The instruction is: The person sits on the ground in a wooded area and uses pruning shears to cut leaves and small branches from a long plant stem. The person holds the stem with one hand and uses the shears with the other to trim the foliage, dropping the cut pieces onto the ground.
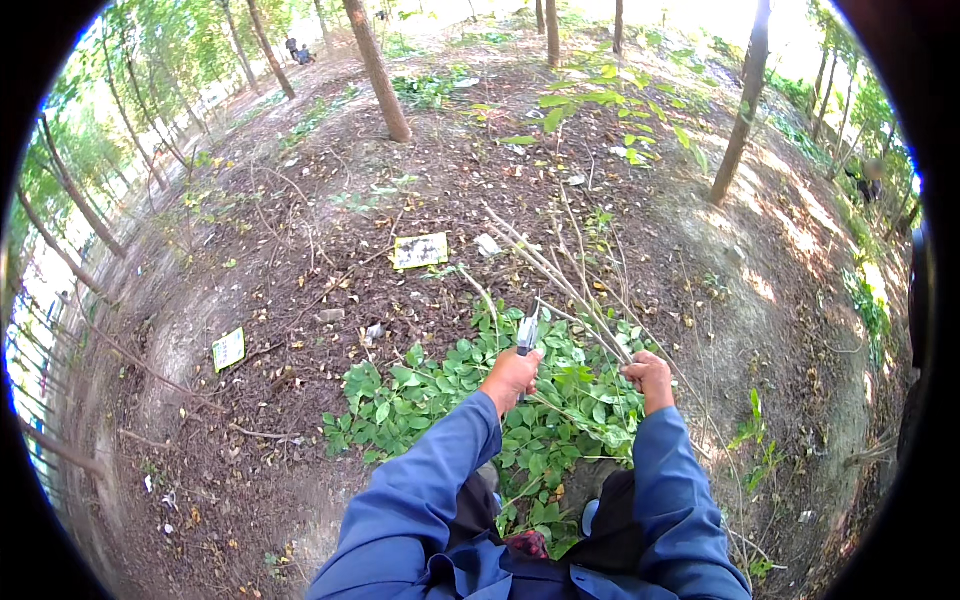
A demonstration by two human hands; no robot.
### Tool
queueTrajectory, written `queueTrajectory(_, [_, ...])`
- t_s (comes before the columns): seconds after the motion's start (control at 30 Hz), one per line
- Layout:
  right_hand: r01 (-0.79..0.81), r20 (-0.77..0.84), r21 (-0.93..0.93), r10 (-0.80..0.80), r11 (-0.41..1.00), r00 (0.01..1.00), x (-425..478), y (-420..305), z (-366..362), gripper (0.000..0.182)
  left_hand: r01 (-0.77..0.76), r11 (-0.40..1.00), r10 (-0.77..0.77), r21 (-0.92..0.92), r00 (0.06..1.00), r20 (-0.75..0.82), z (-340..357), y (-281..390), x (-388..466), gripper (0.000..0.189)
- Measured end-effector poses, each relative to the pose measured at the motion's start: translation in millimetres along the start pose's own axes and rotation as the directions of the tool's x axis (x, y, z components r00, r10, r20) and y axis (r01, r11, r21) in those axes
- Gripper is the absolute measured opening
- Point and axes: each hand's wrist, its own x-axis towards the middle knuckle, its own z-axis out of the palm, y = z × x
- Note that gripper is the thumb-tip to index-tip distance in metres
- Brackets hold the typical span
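Note:
My left hand (514, 377) is closed around a hand tool with grey metal blades, which look like pruning shears (529, 330); the tool points away from me. Several thin bare stems (555, 277) are gripped together in my right hand (649, 375), their far ends fanning up and to the left. Below both hands spreads a heap of cut leafy green branches (420, 397), lying on the soil between and in front of my feet. The lower ends of the stems are hidden by my right hand and the leaves.
A yellow-edged printed sheet (420, 250) lies on the soil ahead, and a second sheet (229, 349) lies to the left. Tree trunks stand ahead, one (379, 75) near the middle and another (741, 112) to the right. A leafy sapling (592, 105) grows between them. A person (870, 184) is far right.

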Motion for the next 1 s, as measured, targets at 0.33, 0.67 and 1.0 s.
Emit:
queueTrajectory(0.33, [-0.01,0.088,0.092,0.002,0.996,0.996,-9,2,-19,0.017,-0.306,0.817,0.461,0.488,0.856,-0.234,-105,34,-25,0.02])
queueTrajectory(0.67, [-0.056,0.1,-0.015,0.057,0.998,0.993,-3,-2,-24,0.01,-0.272,0.909,0.251,0.314,0.962,0.108,-55,30,-39,0.02])
queueTrajectory(1.0, [-0.064,0.105,-0.165,0.082,0.984,0.991,-5,-10,-30,0.009,-0.242,0.865,0.189,0.439,0.969,0.161,-47,24,-12,0.016])
